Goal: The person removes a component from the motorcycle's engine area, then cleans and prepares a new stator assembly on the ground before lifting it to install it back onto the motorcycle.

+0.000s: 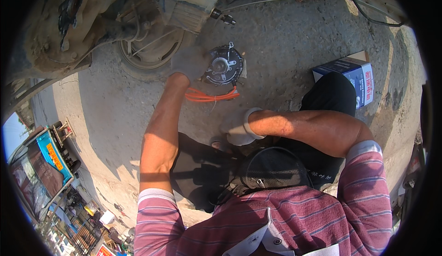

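A black round brake plate [224, 64] with silver levers and a metal hub lies on the grey ground in front of me. Beside its lower edge is a coiled orange cable [211, 95], tied at the middle. My left hand [189, 63], in a grey glove, is at the plate's left edge; its fingers are smeared, and whether it grips the plate is unclear. My right hand [238, 126], also gloved, hangs over the ground between my knees, apart from the plate. Its fingers point away and are blurred, so their pose does not show.
A wheel [152, 49] and a ribbed metal motor housing [191, 5] of a dusty vehicle stand at the upper left. An opened blue and white cardboard box [363, 81] sits beyond my right knee. A teal cart [50, 157] and mixed clutter are at the far left.
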Motion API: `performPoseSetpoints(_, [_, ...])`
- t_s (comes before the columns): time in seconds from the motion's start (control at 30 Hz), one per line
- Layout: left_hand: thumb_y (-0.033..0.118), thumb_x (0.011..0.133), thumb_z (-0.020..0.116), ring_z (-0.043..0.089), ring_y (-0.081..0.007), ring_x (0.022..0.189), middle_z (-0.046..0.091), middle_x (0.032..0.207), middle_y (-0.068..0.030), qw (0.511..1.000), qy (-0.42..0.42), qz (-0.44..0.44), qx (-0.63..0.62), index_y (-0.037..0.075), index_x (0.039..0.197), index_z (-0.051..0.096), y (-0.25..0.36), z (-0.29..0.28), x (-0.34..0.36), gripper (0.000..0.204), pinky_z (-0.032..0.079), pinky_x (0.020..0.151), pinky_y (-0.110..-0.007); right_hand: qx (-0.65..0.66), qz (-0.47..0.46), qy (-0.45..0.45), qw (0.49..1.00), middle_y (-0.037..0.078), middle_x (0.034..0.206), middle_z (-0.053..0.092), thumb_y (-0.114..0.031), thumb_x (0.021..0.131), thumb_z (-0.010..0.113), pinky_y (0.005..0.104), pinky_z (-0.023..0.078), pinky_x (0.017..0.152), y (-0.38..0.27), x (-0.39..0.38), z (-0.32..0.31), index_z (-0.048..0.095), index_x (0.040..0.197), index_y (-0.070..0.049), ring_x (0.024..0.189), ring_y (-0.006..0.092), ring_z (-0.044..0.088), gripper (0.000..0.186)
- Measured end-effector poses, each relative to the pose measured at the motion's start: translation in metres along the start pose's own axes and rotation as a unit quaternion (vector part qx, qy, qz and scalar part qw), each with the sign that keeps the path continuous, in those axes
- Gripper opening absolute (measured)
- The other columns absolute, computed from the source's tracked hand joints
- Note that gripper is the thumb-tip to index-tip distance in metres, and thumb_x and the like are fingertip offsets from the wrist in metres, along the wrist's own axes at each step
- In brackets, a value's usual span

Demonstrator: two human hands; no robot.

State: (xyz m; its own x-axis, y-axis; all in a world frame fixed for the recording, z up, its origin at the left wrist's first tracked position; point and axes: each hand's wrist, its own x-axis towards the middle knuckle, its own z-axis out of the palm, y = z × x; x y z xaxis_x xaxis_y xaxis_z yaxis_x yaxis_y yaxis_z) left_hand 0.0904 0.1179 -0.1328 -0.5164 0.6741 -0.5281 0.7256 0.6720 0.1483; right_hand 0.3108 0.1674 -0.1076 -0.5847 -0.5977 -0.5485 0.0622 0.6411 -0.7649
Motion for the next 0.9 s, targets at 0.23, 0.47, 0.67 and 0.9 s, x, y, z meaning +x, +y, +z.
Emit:
performPoseSetpoints(0.23, [0.040, 0.096, 0.054, 0.072, -0.0437, 0.109, 0.076, 0.114, -0.0213, 0.999, 0.038, 0.014, -0.006, 0.012, 0.110, 0.081, -0.003, 0.005, 0.001, 0.041, 0.057, 0.094, -0.053, 0.002, -0.001, -0.002, 1.000, 0.018, 0.102, 0.079, -0.048, 0.099, 0.066, 0.0524, 0.058, 0.083, 0.002, 0.003, 0.003, 0.081, 0.111, -0.006, 0.097, 0.0404, 0.075, 0.046])
performPoseSetpoints(0.47, [0.041, 0.097, 0.055, 0.072, -0.0434, 0.108, 0.076, 0.112, -0.0212, 0.998, 0.055, 0.025, -0.004, 0.012, 0.109, 0.081, -0.003, 0.008, 0.003, 0.041, 0.057, 0.092, -0.054, 0.021, 0.018, -0.005, 1.000, 0.017, 0.102, 0.079, -0.048, 0.099, 0.065, 0.0517, 0.058, 0.083, -0.003, -0.007, -0.005, 0.081, 0.112, -0.005, 0.096, 0.0395, 0.075, 0.047])
performPoseSetpoints(0.67, [0.048, 0.099, 0.053, 0.072, -0.0440, 0.108, 0.076, 0.112, -0.0232, 0.999, 0.046, 0.012, 0.004, 0.009, 0.109, 0.080, -0.005, 0.010, 0.007, 0.048, 0.056, 0.092, -0.055, 0.011, 0.017, -0.015, 1.000, 0.017, 0.107, 0.079, -0.046, 0.097, 0.067, 0.0489, 0.059, 0.085, -0.003, -0.008, -0.006, 0.081, 0.113, -0.006, 0.099, 0.0387, 0.075, 0.045])
performPoseSetpoints(0.9, [0.048, 0.100, 0.053, 0.071, -0.0451, 0.108, 0.076, 0.112, -0.0240, 0.998, 0.048, 0.002, -0.037, 0.008, 0.109, 0.080, -0.002, 0.002, 0.001, 0.049, 0.055, 0.092, -0.056, 0.013, 0.017, -0.015, 1.000, 0.017, 0.108, 0.079, -0.048, 0.096, 0.068, 0.0487, 0.058, 0.086, -0.003, -0.009, -0.007, 0.081, 0.114, -0.006, 0.100, 0.0395, 0.075, 0.047])
